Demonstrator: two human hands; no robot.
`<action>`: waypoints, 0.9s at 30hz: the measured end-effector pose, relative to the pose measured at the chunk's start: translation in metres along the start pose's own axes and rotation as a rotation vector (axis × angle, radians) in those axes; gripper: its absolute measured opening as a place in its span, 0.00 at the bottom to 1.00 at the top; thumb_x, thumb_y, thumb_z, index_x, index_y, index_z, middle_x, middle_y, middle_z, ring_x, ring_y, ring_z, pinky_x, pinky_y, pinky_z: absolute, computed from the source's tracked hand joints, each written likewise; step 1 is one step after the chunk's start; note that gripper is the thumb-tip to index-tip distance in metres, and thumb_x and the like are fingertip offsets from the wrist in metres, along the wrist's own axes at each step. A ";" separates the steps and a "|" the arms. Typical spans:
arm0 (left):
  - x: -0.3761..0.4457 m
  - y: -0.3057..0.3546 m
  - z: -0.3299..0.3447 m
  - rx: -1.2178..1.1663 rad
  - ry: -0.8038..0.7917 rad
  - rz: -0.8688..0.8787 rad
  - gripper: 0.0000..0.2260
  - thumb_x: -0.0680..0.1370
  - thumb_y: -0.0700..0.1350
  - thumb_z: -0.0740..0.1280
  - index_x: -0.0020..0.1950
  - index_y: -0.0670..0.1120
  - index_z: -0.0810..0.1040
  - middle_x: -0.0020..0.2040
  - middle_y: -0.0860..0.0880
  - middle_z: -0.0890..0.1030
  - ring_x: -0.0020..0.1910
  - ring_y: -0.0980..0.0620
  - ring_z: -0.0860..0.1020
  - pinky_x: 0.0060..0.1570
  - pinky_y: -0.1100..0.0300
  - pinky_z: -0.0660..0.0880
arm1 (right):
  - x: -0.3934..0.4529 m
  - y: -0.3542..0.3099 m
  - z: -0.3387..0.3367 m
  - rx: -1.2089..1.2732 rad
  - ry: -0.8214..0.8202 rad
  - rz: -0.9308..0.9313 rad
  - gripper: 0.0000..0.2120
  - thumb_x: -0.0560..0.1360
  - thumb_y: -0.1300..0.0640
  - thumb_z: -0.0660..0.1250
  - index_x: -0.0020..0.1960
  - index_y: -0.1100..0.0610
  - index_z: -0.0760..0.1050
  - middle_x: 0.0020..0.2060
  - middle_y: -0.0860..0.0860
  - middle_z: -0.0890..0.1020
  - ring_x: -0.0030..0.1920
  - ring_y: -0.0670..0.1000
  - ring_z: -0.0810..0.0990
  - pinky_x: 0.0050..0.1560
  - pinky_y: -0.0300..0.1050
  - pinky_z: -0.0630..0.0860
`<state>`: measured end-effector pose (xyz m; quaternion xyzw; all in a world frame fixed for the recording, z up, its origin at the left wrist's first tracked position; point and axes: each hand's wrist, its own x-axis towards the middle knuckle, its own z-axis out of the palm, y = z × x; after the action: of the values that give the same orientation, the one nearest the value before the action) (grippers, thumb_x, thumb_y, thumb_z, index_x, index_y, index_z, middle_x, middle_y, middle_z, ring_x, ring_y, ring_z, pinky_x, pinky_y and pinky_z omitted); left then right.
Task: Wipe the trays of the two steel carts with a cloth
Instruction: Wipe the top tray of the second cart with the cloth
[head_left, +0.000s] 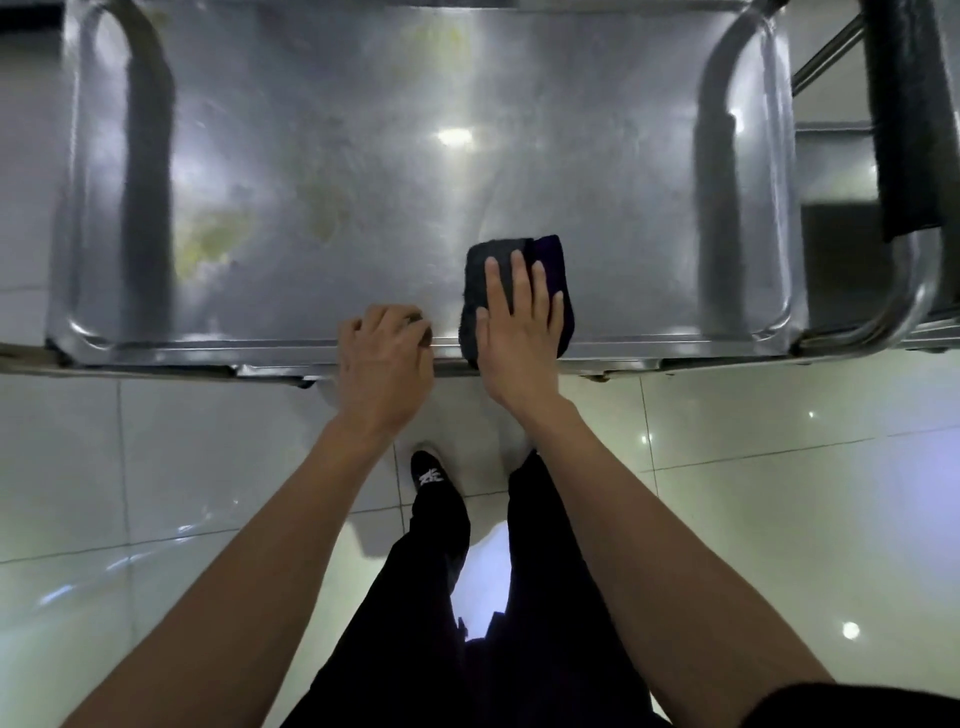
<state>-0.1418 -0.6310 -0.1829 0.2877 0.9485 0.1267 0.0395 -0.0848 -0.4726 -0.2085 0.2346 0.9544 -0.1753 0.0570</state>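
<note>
A steel cart's top tray (363, 130) fills the upper half of the head view. Yellowish smears (213, 239) lie on its left and middle parts. A folded dark cloth (498, 254) lies on the tray near its front rim, right of centre. My right hand (514, 322) presses flat on the cloth with straight fingers. My left hand (384, 358) grips the tray's front rim, fingers curled over the edge.
A second steel cart (841, 171) stands at the right, with a dark cloth (909, 119) hanging over its handle bar. Curved steel handle tubes (883, 322) frame both ends of the tray. Glossy white floor tiles (156, 467) and my legs are below.
</note>
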 end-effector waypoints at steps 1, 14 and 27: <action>-0.004 -0.007 -0.001 -0.007 0.012 -0.011 0.09 0.76 0.41 0.65 0.51 0.45 0.84 0.56 0.49 0.82 0.56 0.45 0.76 0.55 0.48 0.68 | -0.001 -0.014 0.005 -0.001 -0.008 -0.021 0.27 0.83 0.47 0.41 0.81 0.50 0.47 0.81 0.54 0.49 0.80 0.57 0.46 0.78 0.63 0.49; 0.011 0.023 0.007 -0.048 0.005 0.139 0.10 0.77 0.43 0.64 0.54 0.45 0.83 0.56 0.48 0.81 0.58 0.44 0.77 0.55 0.47 0.68 | -0.024 0.027 0.002 -0.001 0.067 -0.056 0.25 0.85 0.50 0.49 0.81 0.49 0.52 0.81 0.50 0.53 0.80 0.52 0.48 0.79 0.57 0.48; 0.087 0.174 0.037 -0.073 -0.125 0.237 0.14 0.77 0.45 0.62 0.59 0.46 0.82 0.63 0.47 0.79 0.64 0.43 0.74 0.59 0.45 0.68 | -0.017 0.200 -0.077 -0.010 0.069 0.345 0.26 0.85 0.50 0.45 0.82 0.52 0.47 0.81 0.54 0.49 0.80 0.58 0.47 0.78 0.61 0.49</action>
<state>-0.1154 -0.4348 -0.1727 0.4034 0.8983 0.1467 0.0937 0.0214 -0.2868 -0.1953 0.4006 0.9022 -0.1502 0.0544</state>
